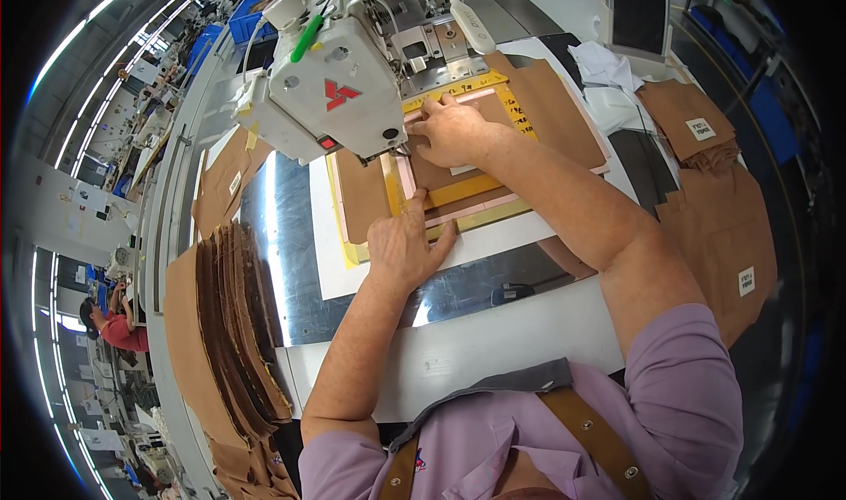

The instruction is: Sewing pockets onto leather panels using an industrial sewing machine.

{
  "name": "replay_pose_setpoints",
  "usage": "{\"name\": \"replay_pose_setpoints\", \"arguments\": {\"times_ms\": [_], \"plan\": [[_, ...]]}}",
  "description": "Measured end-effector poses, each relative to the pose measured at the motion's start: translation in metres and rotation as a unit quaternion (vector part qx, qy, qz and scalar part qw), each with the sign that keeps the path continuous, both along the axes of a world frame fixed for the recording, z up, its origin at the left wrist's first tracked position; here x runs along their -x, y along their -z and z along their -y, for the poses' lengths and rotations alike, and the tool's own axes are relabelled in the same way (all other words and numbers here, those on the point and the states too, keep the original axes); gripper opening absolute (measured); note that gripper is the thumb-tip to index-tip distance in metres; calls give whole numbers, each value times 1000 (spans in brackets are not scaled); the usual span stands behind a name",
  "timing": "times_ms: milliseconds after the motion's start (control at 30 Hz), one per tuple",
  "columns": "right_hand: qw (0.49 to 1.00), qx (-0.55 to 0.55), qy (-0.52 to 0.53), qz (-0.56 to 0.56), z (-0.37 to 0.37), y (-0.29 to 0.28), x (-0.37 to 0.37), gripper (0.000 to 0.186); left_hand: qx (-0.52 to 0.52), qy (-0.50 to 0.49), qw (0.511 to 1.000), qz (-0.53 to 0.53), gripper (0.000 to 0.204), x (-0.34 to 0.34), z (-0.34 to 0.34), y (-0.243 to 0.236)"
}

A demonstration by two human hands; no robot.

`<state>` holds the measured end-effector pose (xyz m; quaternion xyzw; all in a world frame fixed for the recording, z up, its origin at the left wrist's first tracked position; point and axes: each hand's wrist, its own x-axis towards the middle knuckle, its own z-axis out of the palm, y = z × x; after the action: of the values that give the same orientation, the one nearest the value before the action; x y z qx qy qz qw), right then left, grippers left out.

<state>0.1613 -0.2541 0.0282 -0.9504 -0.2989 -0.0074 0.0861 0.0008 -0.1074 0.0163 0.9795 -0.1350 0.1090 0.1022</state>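
A brown fabric piece point(551, 103) lies on a white sheet point(339, 275) under the head of a large white sewing machine point(304, 95). On the fabric rests a yellow rectangular frame point(520, 117) with handwritten marks, lined with pink strips. My right hand point(449, 134) reaches inside the frame, close by the needle area, its bent fingers apart and pressing on the work. Nearer to me, my left hand point(401, 244) rests at the frame's front left corner, thumb and index finger spread. Neither hand visibly grips anything. The needle tip is hard to make out.
A thick stack of brown fabric pieces point(198, 324) stands at the left. More brown pieces with white labels point(723, 236) lie at the right, by white cloth point(608, 68) and a dark screen point(641, 11). A small black object point(515, 291) sits on the shiny metal plate point(304, 311). Another person point(122, 331) works far left.
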Motion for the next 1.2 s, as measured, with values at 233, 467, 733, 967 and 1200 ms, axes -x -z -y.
{"name": "replay_pose_setpoints", "arguments": {"times_ms": [233, 467, 733, 967, 1200], "plan": [[999, 18, -7, -45, 4, -3, 18, 54, 6, 9, 1000, 18, 68, 20, 1, 8], [999, 31, -13, -31, 9, -3, 39, 56, 10, 23, 999, 23, 70, 39, 6, 7], [1000, 25, -17, -1, 17, 0, 64, 57, 8, 27, 999, 31, 67, 60, 8, 12], [998, 29, -10, 61, 17, 9, 78, 59, -21, 36, 997, 61, 52, 59, 7, 4], [997, 26, -25, 66, 23, 14, 75, 59, 67, 111, 983, 128, 24, 0, 6, -8]]}}
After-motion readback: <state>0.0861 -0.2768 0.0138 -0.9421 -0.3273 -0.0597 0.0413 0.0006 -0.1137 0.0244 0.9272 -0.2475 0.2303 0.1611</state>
